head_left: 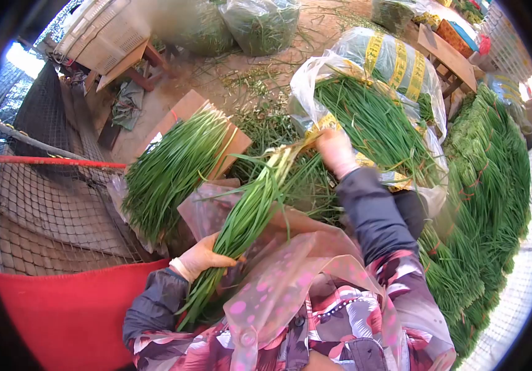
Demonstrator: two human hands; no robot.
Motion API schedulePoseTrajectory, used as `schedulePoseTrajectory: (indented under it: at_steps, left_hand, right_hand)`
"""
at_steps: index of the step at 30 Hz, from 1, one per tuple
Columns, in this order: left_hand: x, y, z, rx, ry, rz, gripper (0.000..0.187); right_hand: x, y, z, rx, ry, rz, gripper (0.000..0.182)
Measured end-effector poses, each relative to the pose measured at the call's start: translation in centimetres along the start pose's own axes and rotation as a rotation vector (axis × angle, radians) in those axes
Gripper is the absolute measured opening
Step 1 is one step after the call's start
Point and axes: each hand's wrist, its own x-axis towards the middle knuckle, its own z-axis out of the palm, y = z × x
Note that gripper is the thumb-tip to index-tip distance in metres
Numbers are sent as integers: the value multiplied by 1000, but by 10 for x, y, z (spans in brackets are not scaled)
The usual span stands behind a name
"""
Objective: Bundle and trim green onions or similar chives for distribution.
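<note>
My left hand (203,258) is wrapped in a pale glove and closed around the leafy part of a bunch of garlic chives (247,213). The bunch slants across my lap, its pale root ends up and to the right. At those ends my right hand (334,151), also gloved, is closed on yellowish strands (306,143) stretching from the bunch; its fingertips are partly hidden. A speckled pink see-through apron (272,272) lies under the bunch. Left of it, a trimmed pile of chives (176,164) rests on a wooden board (235,148).
An open plastic bag (306,86) full of chives stands beyond my right hand. A big heap of chives (489,204) lies along the right. Red cloth (62,315) and black netting (49,216) are at left. Behind are a white crate (102,37), filled bags (263,25) and scattered trimmings (260,80).
</note>
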Motion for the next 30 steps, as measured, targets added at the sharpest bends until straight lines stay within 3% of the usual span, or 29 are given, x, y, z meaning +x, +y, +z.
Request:
schedulePoseTrajectory:
  at_steps: [1,3,5,7,9,10,12,13,14,15,16,17,19,20,21,23,25,27,30]
  left_hand:
    - [-5,-4,0,-12,3,34,53]
    - [-9,6,5,-14,12,-8,55]
    - [-10,7,7,-109,11,38,57]
    - [-14,-7,-10,-89,0,30,57]
    - [-20,-13,-12,-32,145,-3,57]
    - [-16,-17,-15,37,173,48,55]
    - [1,-21,-15,168,253,141,54]
    - [10,-18,-12,301,331,234,54]
    - [18,-14,-7,555,469,221,59]
    - [23,-12,-2,555,466,222,59]
    - [27,-10,3,855,594,390,62]
    - [30,-7,7,1155,718,563,66]
    - [29,-3,11,1152,727,521,72]
    - [27,-3,9,1212,748,506,73]
    - [25,-2,7,1268,771,494,75]
    - [20,-2,1,1303,787,485,75]
    - [15,-6,-5,1334,805,472,76]
    - [13,-11,-9,1397,837,557,73]
    - [15,-14,-12,1476,874,535,71]
  right_hand:
    - [-2,-36,-39,256,9,175,22]
    - [10,-35,-55,474,157,99,24]
    - [16,-32,-82,277,289,86,25]
    - [32,-19,-129,582,484,239,23]
    - [40,-28,-166,643,390,210,28]
    - [32,-50,-163,510,208,239,28]
    - [-14,-130,-129,286,-415,225,37]
    - [-30,-122,-100,427,-569,180,54]
    - [-52,-135,-70,323,-687,186,65]
    - [-68,-102,-38,647,-840,127,72]
    - [-90,-108,-19,831,-854,159,72]
    - [-105,-118,-2,1016,-863,189,72]
    - [-112,-123,14,879,-828,385,63]
    - [-113,-123,23,830,-696,155,45]
    - [-109,-121,18,831,-692,155,45]
    - [-94,-121,-8,445,-778,423,30]
    - [-71,-79,-19,666,-504,248,23]
    - [-43,-80,-57,1141,-151,472,25]
    - [-36,-94,-87,674,-323,358,29]
